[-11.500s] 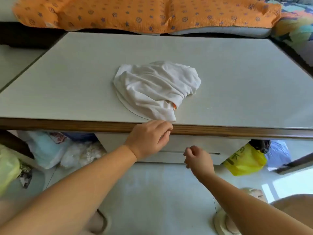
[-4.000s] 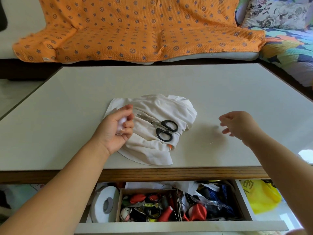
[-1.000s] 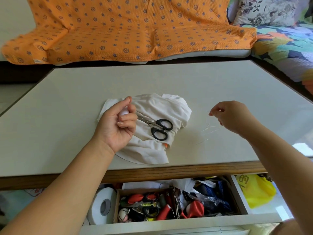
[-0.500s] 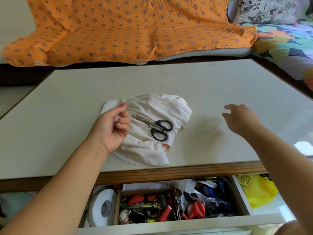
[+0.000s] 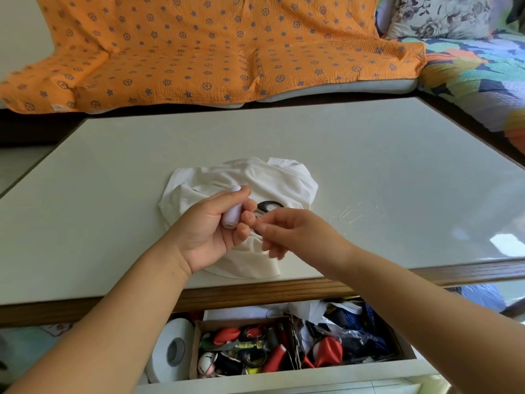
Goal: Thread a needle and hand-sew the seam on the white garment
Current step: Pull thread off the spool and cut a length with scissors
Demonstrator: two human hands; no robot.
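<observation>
The white garment lies bunched on the table, towards its near edge, and both hands are up over it. The left hand has its fingers curled round a white spool of thread, held upright between thumb and fingertips. The right hand is right against those fingertips, thumb and forefinger drawn together; whether thread sits in that pinch, cannot tell. Black-handled scissors rest on the garment, mostly hidden behind the hands. A loose tangle of pale thread lies on the tabletop just right of the garment. Below, the drawer stands open, crammed with sewing clutter, with a white tape roll at its left. An orange patterned blanket drapes the sofa behind.
</observation>
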